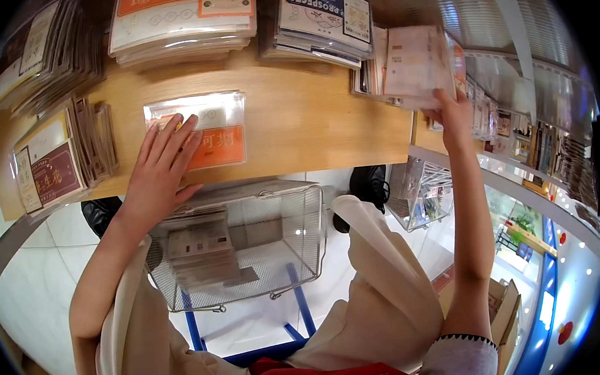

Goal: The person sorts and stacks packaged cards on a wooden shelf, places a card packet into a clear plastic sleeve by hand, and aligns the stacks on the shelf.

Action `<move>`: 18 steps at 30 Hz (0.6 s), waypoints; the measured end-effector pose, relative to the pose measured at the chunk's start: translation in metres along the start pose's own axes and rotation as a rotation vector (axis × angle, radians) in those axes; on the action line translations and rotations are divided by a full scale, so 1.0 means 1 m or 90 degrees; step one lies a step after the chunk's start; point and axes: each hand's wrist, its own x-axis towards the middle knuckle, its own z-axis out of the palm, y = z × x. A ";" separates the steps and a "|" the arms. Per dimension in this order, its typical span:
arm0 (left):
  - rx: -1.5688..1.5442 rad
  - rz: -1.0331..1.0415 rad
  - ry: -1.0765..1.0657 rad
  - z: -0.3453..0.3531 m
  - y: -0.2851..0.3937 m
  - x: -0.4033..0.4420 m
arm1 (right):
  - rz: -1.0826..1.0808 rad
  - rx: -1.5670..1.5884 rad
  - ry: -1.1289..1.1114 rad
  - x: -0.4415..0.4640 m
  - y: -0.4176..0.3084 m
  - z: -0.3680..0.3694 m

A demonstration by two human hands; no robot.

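Note:
My left hand [164, 158] rests flat, fingers apart, on the left side of an orange-and-white flat packet [223, 143] in a clear plastic sleeve. That packet lies on the wooden table near its front edge. Out to the right, my right hand [450, 113] grips a pale flat packet [413, 64] in clear plastic by its lower corner. This packet is slightly blurred and stands over a row of similar packets [378, 62] at the table's right end. The thumb shows; the fingers behind the packet are partly hidden.
Stacks of sleeved packets line the back: orange-and-white [181, 36], dark blue "PROSPECTS" [321, 21]. More stacks [55, 165] stand at left. A wire basket [276, 244] holding packets sits below the table edge, a smaller wire basket [420, 190] beyond it. Shelving [544, 138] runs along the right.

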 end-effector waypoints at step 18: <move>-1.440 -0.409 -0.004 0.002 0.006 -0.015 | -1.014 -0.370 -0.362 -0.160 -0.041 0.133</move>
